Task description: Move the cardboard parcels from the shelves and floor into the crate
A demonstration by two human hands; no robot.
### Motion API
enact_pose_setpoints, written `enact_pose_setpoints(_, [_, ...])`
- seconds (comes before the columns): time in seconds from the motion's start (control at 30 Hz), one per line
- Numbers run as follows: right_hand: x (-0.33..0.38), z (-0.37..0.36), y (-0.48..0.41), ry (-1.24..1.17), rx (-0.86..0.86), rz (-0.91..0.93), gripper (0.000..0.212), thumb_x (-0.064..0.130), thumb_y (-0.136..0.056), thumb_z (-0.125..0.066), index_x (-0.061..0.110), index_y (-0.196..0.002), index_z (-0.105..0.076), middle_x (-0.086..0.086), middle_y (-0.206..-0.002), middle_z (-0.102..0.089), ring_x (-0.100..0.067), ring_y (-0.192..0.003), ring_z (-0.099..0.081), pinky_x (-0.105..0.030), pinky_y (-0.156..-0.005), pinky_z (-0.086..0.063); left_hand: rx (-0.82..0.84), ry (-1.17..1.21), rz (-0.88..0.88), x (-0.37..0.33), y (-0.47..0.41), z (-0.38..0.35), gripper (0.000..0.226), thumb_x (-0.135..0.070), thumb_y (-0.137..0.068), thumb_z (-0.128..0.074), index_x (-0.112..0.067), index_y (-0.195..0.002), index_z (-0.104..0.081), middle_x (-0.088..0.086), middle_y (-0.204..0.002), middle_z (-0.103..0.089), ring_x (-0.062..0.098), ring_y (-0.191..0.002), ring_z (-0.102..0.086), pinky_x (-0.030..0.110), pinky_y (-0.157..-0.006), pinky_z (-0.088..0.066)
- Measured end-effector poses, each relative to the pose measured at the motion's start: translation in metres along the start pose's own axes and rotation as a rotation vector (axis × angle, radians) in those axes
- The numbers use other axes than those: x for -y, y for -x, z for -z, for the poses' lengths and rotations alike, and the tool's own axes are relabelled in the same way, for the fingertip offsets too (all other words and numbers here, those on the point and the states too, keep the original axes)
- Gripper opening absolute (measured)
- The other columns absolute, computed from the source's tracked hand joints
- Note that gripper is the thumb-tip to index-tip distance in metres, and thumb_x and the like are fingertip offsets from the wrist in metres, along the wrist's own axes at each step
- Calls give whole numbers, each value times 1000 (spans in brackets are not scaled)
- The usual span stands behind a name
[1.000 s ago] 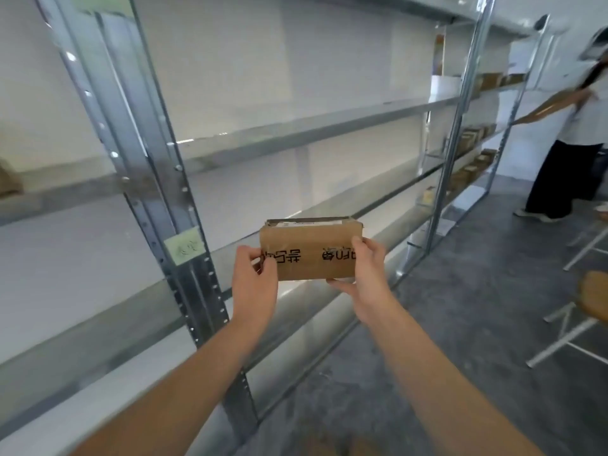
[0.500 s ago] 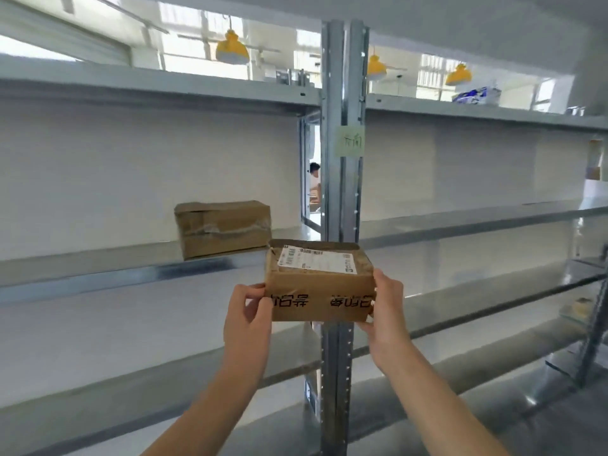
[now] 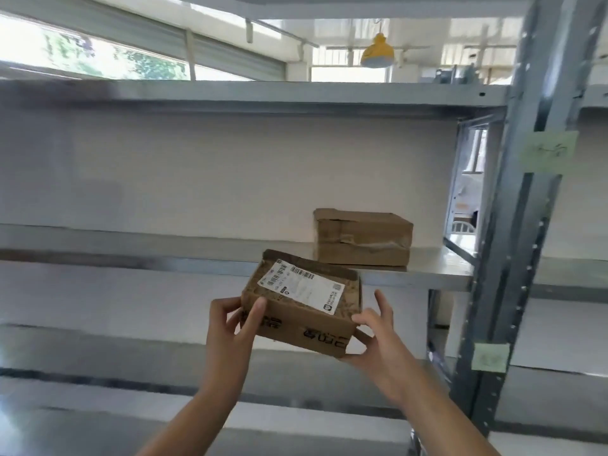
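Well, held parcel (image 3: 301,306): in mid-air before the shelf (image 3: 437,271), long axis left-right, right end dipped, shipping label (image 3: 302,286) up.
Left hand (image 3: 230,327): pinches its left end.
Right hand (image 3: 378,337): cups its right corner, thumb on top.
Second parcel (image 3: 362,236): on that shelf, behind.

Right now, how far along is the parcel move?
Done: cannot tell, since the crate is out of view. In hand: the labelled parcel, held tilted in front of the shelf, with the left hand at one end and the right hand at the other. Left to do: carry it to the crate, then fetch the taped parcel sitting on that shelf.
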State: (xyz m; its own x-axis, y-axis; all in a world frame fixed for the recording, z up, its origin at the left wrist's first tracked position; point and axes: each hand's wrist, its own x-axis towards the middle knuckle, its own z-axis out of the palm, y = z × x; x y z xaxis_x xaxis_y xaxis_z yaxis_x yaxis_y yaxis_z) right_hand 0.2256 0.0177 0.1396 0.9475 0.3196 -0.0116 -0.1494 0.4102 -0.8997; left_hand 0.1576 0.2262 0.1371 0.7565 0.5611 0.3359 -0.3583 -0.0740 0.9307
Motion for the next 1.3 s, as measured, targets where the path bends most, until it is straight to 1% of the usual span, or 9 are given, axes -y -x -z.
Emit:
enact_pose_setpoints(0.07, [-18, -13, -19, 79, 101, -50, 118, 39, -53, -91, 61, -140, -15, -4, -147, -42, -27, -130, -44, -58, -92, -51, -103, -34, 14, 2, -8, 17, 37, -52, -85, -64, -22, -104, -55, -6, -106, -67, 9, -106, -65, 44, -95, -53])
enact_pose_setpoints(0.13, [-30, -30, -33, 118, 258, -96, 122, 44, -43, -95, 63, -136, -18, 1, -149, -39, -27, -132, -41, -57, -95, -51, -206, -52, 44, 1, -14, 32, 35, -54, -87, -60, -24, -104, -55, -5, -105, -66, 13, -104, -64, 43, -94, -53])
enact_pose_setpoints(0.23, [-39, -54, -55, 72, 453, -254, 106, 32, -52, -89, 54, -139, -33, -5, -135, -56, -28, -125, -51, -59, -89, -52, -344, -109, 74, -6, -23, 58, 29, -51, -90, -61, -25, -102, -54, -3, -103, -64, 16, -100, -62, 36, -84, -52])
enact_pose_setpoints(0.4, [-80, -91, -83, -64, 526, -494, 61, 38, -78, -81, 28, -132, -55, -12, -140, -48, -32, -127, -48, -65, -90, -48, -602, -243, 11, 1, -17, 111, 10, -20, -94, -62, -19, -103, -63, -4, -95, -69, 13, -95, -65, 26, -79, -53])
enact_pose_setpoints(0.57, [-122, -143, -74, -34, 600, -565, 69, 20, -70, -80, 31, -131, -50, -16, -129, -58, -31, -115, -58, -57, -85, -54, -760, -293, -44, 10, 8, 151, 16, -13, -93, -63, -22, -107, -63, -8, -98, -67, 4, -93, -62, 7, -65, -48])
enact_pose_setpoints(0.8, [-161, -196, -71, -109, 762, -784, 67, 78, -81, -35, 34, -130, -46, -19, -131, -55, -42, -116, -57, -68, -85, -48, -870, -426, -65, -2, 37, 221, 27, -8, -97, -56, -30, -112, -58, -6, -110, -65, 7, -104, -61, 26, -86, -49])
enact_pose_setpoints(0.93, [-180, -234, -64, 35, 871, -744, 67, 67, -84, -45, 22, -133, -53, -18, -108, -57, -41, -103, -61, -65, -80, -52, -929, -369, -15, -6, 50, 261, 22, -4, -98, -53, -24, -107, -58, -1, -108, -63, 20, -108, -60, 42, -93, -52])
enact_pose_setpoints(1.03, [-194, -260, -62, 124, 894, -717, 71, 60, -83, -60, 15, -136, -47, -31, -123, -53, -45, -106, -59, -65, -77, -53, -974, -306, 28, 3, 53, 287, 22, -5, -99, -50, -22, -110, -56, 2, -113, -60, 21, -110, -58, 50, -99, -50])
enact_pose_setpoints(1.3, [-244, -333, -47, 339, 777, -635, 60, 34, -87, -69, 8, -134, -43, -18, -108, -59, -23, -62, -72, -36, -61, -58, -1093, -212, 45, 17, 32, 365, 24, -13, -98, -56, -11, -118, -44, 8, -115, -58, 19, -107, -57, 34, -97, -49])
